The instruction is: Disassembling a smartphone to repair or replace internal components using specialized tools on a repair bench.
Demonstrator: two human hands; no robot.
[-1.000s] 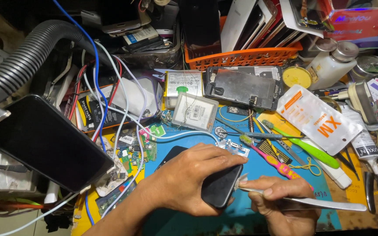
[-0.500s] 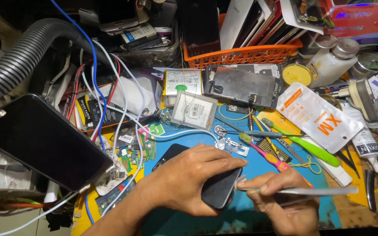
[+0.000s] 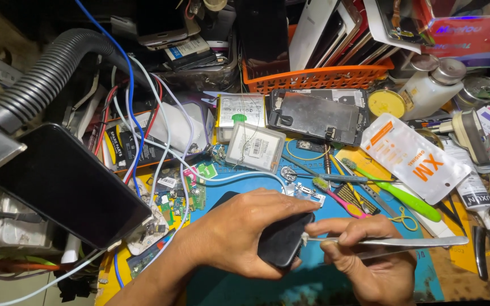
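Our left hand (image 3: 242, 235) closes its grip around a black phone (image 3: 282, 243) above the blue mat (image 3: 313, 277). At its 3 o'clock, our right hand (image 3: 370, 260) pinches metal tweezers (image 3: 392, 242), tips touching the phone's edge.

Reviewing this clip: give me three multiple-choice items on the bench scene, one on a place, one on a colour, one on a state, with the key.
1. Where does the orange basket stand?
A. At the far edge of the bench, beyond the opened phone
B. On the blue mat under the hands
C. On the floor

2. What colour is the mat under the hands?
A. Red
B. Blue
C. White

3. How is the black phone held?
A. Lying untouched
B. Gripped in the left hand while the right hand puts metal tweezers to its edge
C. Held by both hands, no tool

Key: 1 A, the basket sits behind the opened phone. 2 B, blue shows around both hands. 3 B, the tweezer tip meets the phone's edge.
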